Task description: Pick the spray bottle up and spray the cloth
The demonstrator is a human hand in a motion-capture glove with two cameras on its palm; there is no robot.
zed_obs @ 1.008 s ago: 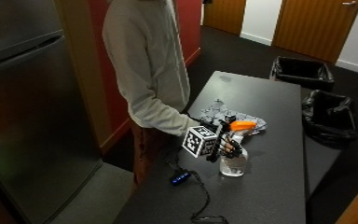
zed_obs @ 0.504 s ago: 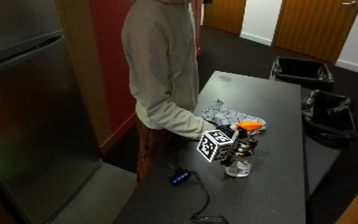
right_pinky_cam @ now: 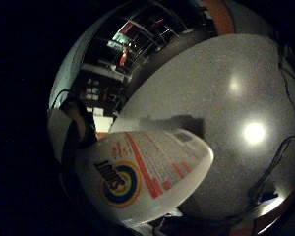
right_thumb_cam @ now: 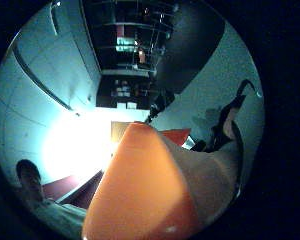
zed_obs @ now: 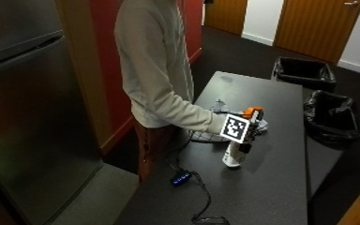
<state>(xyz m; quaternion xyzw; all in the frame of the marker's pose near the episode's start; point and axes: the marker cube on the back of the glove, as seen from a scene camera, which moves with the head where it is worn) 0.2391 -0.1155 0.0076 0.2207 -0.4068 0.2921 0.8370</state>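
Dark speckled table (zed_obs: 273, 187) mid-frame, my gloved right hand (zed_obs: 250, 127) curled round the orange-topped spray bottle (zed_obs: 233, 157), lifted upright, cloth (zed_obs: 214, 108) just behind, contents unclear.

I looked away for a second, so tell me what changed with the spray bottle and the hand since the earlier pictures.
The gloved right hand already gripped the spray bottle a second ago and still grips it near its orange top. The bottle seems to stand more upright now than a second ago, its base at or just above the table; I cannot tell if it is lifted. The cloth stayed put.
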